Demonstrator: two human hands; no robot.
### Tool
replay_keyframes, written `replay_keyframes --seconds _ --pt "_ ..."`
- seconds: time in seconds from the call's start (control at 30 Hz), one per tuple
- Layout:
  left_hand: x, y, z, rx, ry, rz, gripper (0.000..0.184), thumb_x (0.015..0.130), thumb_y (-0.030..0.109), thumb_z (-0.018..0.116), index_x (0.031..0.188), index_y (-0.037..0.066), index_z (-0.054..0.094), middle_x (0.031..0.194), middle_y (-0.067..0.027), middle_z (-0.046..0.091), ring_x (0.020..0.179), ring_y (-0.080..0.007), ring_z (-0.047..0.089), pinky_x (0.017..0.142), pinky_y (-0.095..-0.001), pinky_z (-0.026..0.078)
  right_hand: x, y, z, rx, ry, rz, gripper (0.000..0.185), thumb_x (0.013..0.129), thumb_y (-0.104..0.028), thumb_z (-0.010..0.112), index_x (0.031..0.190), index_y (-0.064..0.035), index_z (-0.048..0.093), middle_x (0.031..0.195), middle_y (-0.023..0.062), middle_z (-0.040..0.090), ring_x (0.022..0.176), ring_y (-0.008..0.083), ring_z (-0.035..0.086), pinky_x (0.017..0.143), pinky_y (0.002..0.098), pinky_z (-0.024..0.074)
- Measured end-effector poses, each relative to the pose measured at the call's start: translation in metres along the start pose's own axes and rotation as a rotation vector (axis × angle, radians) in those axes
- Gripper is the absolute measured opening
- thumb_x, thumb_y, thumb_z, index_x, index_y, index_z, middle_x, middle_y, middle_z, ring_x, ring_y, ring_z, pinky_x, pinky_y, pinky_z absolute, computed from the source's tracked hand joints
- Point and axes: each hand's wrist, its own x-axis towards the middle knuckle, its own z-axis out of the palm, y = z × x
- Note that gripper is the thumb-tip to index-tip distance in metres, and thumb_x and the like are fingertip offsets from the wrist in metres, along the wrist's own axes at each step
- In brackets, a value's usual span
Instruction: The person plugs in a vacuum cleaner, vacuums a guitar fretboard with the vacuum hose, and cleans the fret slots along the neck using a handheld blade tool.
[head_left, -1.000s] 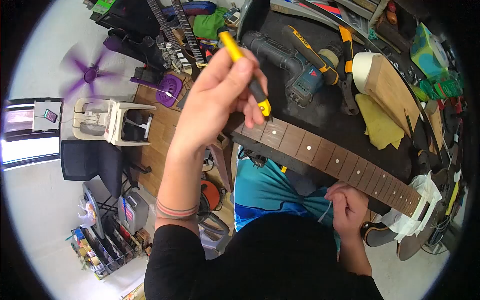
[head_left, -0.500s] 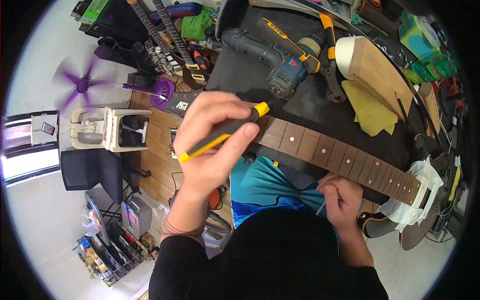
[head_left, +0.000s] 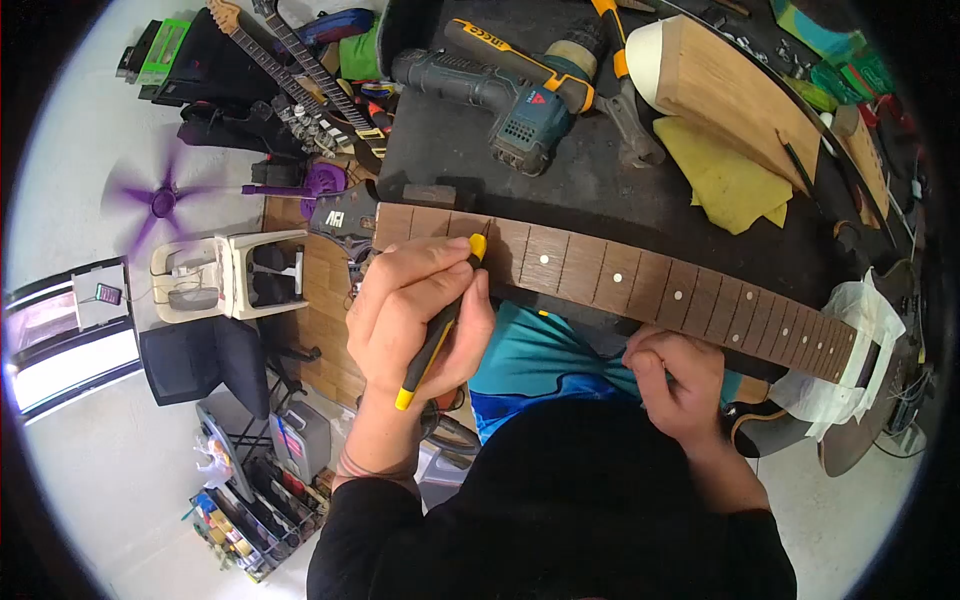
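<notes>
A black-and-yellow pen-shaped hand tool point(head_left: 432, 345) is gripped in my left hand point(head_left: 415, 315). Its thin, dark tip meets the guitar fretboard point(head_left: 645, 285) near a fret line; I cannot make out the tip's exact kind. The fretboard is brown wood with pale dot inlays and dark lines across it, and its neck slants over the bench edge. My right hand point(head_left: 680, 380) is curled closed against the near side of the neck, and what its fingers hold, if anything, is hidden. White masking tape point(head_left: 848, 300) covers the guitar body at the right end of the neck.
On the dark bench point(head_left: 440, 150) lie a cordless drill point(head_left: 520, 125), yellow-handled pliers point(head_left: 625, 110), yellow sandpaper point(head_left: 715, 170) and a wooden block point(head_left: 745, 90). Two guitar necks point(head_left: 300, 75) lean at the back left. A purple fan point(head_left: 162, 200) spins near a cream plastic chair point(head_left: 225, 275).
My left hand has lowered, bringing the tool from above the fretboard's left end down onto it. The camera view has shifted slightly. My right hand stays by the neck.
</notes>
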Motion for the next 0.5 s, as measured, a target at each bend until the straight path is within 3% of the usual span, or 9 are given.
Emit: replay_keyframes --seconds 0.27,0.37,0.5 --pt "-0.0008 0.0011 0.0016 0.041 0.002 -0.030 0.019 0.087 -0.003 0.086 0.097 -0.003 0.070 0.102 -0.0221 0.077 0.091 -0.0300 0.080 0.085 -0.0388 0.065 0.0000 -0.0007 -0.0014 0.005 -0.019 0.023 0.018 0.104 -0.006 0.068 0.086 -0.0006 0.067 0.085 0.0131 0.075 0.073 0.0233 0.071 0.070 0.0338 0.0556" --pt "0.0000 0.0016 0.0010 0.054 -0.001 -0.025 0.019 0.088 -0.002 0.086 0.097 -0.003 0.070 0.102 -0.0226 0.078 0.091 -0.0299 0.080 0.084 -0.0379 0.065 -0.0024 0.0016 -0.0027 0.040 -0.023 0.067 0.011 0.099 -0.009 0.076 0.093 0.0000 0.074 0.091 0.0120 0.077 0.080 0.0286 0.077 0.072 0.0369 0.0587" --pt "0.0001 0.0014 0.0019 0.054 0.003 -0.028 0.019 0.088 -0.002 0.086 0.097 -0.004 0.070 0.102 -0.0231 0.078 0.090 -0.0296 0.080 0.083 -0.0368 0.064 -0.0013 -0.0005 -0.0046 0.025 -0.044 0.071 0.010 0.099 -0.009 0.076 0.094 -0.0001 0.074 0.091 0.0119 0.077 0.080 0.0285 0.077 0.072 0.0367 0.0590"
